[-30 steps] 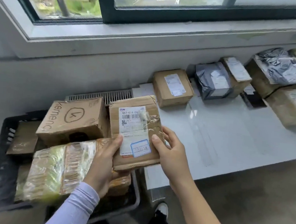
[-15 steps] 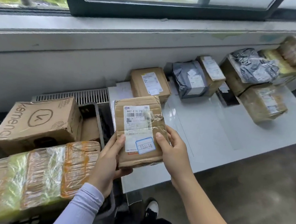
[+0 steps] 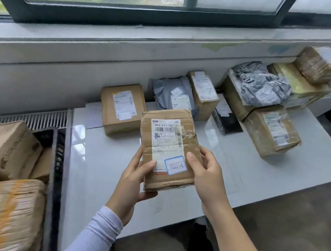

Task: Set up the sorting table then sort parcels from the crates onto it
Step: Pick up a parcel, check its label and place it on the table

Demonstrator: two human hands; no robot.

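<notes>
Crate side: at far left, a tape-wrapped parcel (image 3: 4, 215) and a printed carton (image 3: 2, 150) wait in the dark crate (image 3: 54, 175), just beside the table's left edge.
Left hand: the left hand (image 3: 132, 185) cups the lower left corner of the held parcel, thumb pressed on its label, fingers curled beneath.
Held parcel: a flat brown cardboard parcel (image 3: 169, 150), label up, is held over the white sorting table (image 3: 99, 169); its long axis runs away from the person, toward the window.
Right hand: the right hand (image 3: 206, 173) clamps the lower right edge, thumb on top.
Key relation: bare tabletop lies directly below and ahead of the grip; the hands look about equally near it.
Already sorted: a small labelled box (image 3: 122, 108), a grey mailer bag (image 3: 173, 94) and further cartons (image 3: 271, 130) sit along the far edge.
Judgement: likely set down in the open front strip.
</notes>
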